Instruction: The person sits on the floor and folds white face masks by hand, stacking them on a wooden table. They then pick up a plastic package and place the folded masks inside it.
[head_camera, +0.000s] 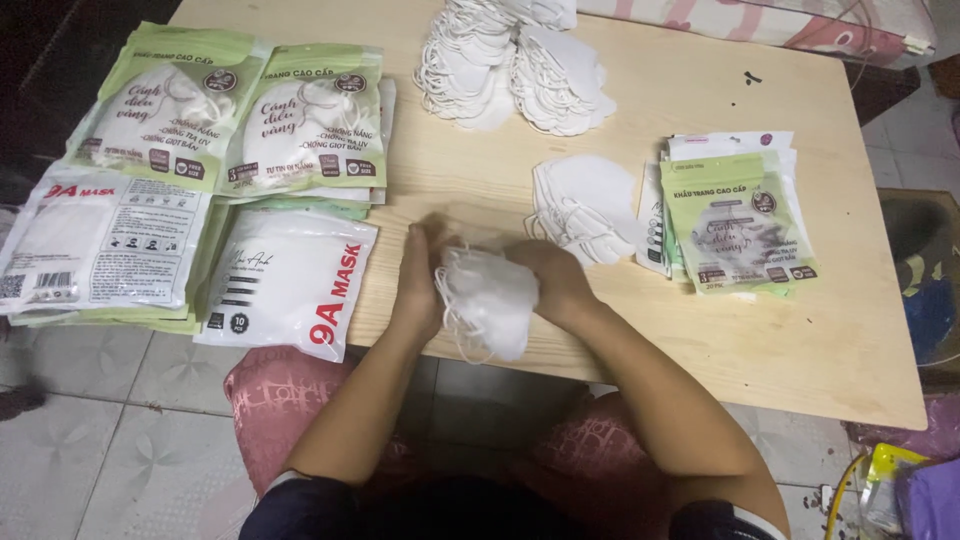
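Both my hands grip one bundle of white face masks (490, 300) with ear loops hanging down, at the near edge of a low wooden table (700, 110). My left hand (420, 275) presses its left side and my right hand (555, 280) holds its right side. A smaller stack of white masks (585, 205) lies just beyond my right hand.
Two big heaps of white masks (515, 65) sit at the table's far middle. Filled green and white mask packets (200, 170) cover the left end. A pile of flat empty green packets (740, 215) lies right. Pink cushion (290, 400) and tiled floor lie below.
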